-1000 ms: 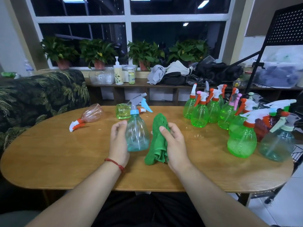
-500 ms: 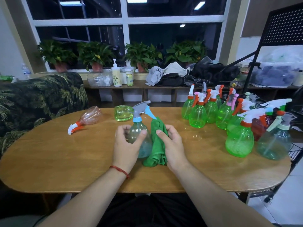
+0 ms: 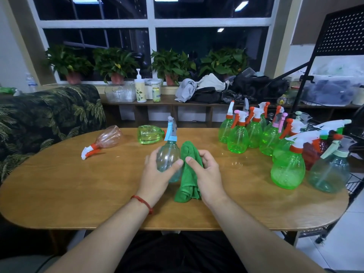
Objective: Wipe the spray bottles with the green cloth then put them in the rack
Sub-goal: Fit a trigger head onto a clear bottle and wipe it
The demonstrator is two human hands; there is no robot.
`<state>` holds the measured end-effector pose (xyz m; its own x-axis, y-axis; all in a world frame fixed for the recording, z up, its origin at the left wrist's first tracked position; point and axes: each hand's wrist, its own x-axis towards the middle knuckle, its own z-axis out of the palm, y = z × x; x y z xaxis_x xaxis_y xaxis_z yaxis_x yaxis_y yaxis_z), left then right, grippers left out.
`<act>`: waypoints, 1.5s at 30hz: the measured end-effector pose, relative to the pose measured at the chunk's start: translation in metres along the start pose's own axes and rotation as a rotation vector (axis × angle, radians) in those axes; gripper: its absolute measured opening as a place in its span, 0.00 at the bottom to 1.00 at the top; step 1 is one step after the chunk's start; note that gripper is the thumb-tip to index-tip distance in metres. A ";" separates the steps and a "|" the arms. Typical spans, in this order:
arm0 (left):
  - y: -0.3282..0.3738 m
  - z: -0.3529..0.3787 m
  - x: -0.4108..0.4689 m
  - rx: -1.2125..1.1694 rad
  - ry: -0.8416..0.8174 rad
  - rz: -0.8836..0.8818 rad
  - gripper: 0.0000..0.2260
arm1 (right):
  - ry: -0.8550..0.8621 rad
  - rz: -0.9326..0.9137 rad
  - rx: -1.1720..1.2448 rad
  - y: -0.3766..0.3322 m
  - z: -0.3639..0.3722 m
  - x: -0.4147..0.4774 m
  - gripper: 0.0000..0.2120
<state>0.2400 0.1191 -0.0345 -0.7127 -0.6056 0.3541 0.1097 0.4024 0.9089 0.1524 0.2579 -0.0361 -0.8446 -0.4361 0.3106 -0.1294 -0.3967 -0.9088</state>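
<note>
Blue-capped bottle point(image 3: 167, 156) had turned since half a second before. Its trigger head had pointed right and now faced away from me, edge-on. My left hand point(image 3: 155, 176) stayed wrapped round its body, fingers point(image 3: 150, 157) curled behind and thumb across the front. The bottle was upright over the middle of the table point(image 3: 78, 194). My right hand point(image 3: 208, 174) still clenched the green cloth point(image 3: 188, 186), bunched against the bottle's right side. The cloth's tail lay on the table just right of the bottle's base.

Just behind that bottle a green bottle point(image 3: 149, 134) lay on its side. Further to its left a pink bottle point(image 3: 109, 137) lay likewise. Well to its right stood a cluster of upright bottles point(image 3: 238, 139), and past them the black rack point(image 3: 355, 183). Far behind it were a low shelf with heaped clothes, potted plants point(image 3: 116, 62) on the sill and dark window panes. Off to its left was a leaf-print sofa point(image 3: 49, 113).
</note>
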 end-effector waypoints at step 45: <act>0.009 -0.006 -0.004 -0.288 -0.019 0.171 0.35 | -0.031 -0.654 -0.881 -0.078 0.018 0.063 0.17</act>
<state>0.2485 0.1210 -0.0264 -0.6799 -0.5317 0.5051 0.4183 0.2846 0.8626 0.1190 0.2467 0.0589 -0.4652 -0.3770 0.8009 -0.8841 0.1521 -0.4419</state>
